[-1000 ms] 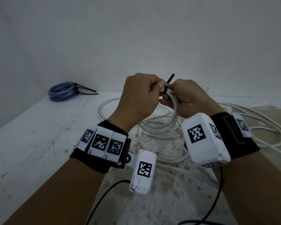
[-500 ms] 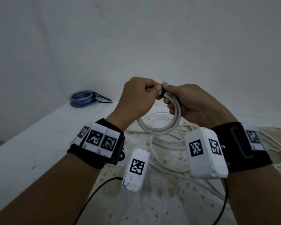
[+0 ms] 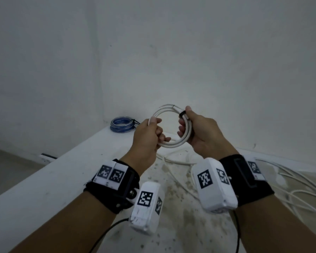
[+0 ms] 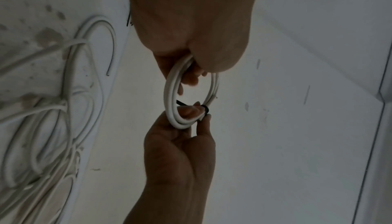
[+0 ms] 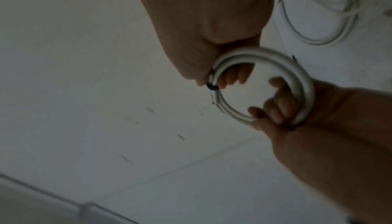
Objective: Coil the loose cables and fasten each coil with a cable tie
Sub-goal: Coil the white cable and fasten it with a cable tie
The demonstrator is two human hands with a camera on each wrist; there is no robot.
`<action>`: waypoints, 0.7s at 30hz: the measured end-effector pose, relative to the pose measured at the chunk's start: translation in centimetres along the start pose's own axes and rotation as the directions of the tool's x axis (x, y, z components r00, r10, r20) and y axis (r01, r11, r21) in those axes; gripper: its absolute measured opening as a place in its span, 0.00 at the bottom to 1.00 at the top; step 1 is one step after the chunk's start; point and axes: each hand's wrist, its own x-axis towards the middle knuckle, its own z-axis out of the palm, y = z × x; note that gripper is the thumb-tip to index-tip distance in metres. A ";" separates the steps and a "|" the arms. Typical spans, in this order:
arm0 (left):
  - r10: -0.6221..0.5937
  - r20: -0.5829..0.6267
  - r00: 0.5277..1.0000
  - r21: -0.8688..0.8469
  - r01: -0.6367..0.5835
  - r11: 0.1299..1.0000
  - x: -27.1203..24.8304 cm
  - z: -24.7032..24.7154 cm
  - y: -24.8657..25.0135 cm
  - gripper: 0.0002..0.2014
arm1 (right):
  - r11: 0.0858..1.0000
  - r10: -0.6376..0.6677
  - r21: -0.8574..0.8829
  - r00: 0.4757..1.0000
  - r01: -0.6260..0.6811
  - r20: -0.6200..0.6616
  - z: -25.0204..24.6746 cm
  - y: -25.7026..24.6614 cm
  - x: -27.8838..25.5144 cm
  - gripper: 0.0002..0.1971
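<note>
A small white cable coil (image 3: 169, 143) is held up in the air above the table, facing me as a ring. My left hand (image 3: 150, 133) grips its left side, fingers curled through the loop. My right hand (image 3: 193, 132) grips its right side, thumb beside a black cable tie (image 3: 182, 113) wrapped round the strands. From the left wrist the coil (image 4: 169, 97) and the tie (image 4: 205, 108) show, with a short black tail sticking out. In the right wrist view the coil (image 5: 301, 76) and the tie (image 5: 211, 86) appear too.
A blue coil (image 3: 121, 124) fastened with a black tie lies at the table's far left corner. Loose white cables (image 3: 299, 189) sprawl over the stained white table (image 3: 44, 189) at the right and under my hands. A wall stands close behind.
Both hands have lifted the coil higher and spread apart to its two sides. The tie's long tail no longer sticks up above the hands. My head has tilted up.
</note>
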 end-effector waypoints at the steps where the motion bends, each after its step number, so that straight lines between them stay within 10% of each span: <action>1: -0.005 -0.014 1.000 -0.006 0.005 1.000 0.1 -0.5 0.4 0.14 | 0.985 -0.056 -0.163 0.998 0.052 -0.018 0.1 0.2 0.0 0.20; 5: -0.033 0.021 0.999 -0.080 0.035 0.996 0.9 -2.5 1.9 0.14 | 0.642 -0.409 -0.683 0.909 0.347 0.078 -0.3 0.6 1.2 0.16; 10: -0.115 0.085 0.990 0.006 0.115 0.993 2.9 -4.2 2.5 0.14 | 0.682 -0.217 -0.550 0.851 0.483 0.479 0.1 0.3 2.9 0.19; 21: -0.164 -0.022 0.986 0.299 0.164 0.940 9.9 -6.8 -0.4 0.14 | 0.514 0.132 -0.782 0.868 0.353 0.478 2.4 2.3 12.4 0.20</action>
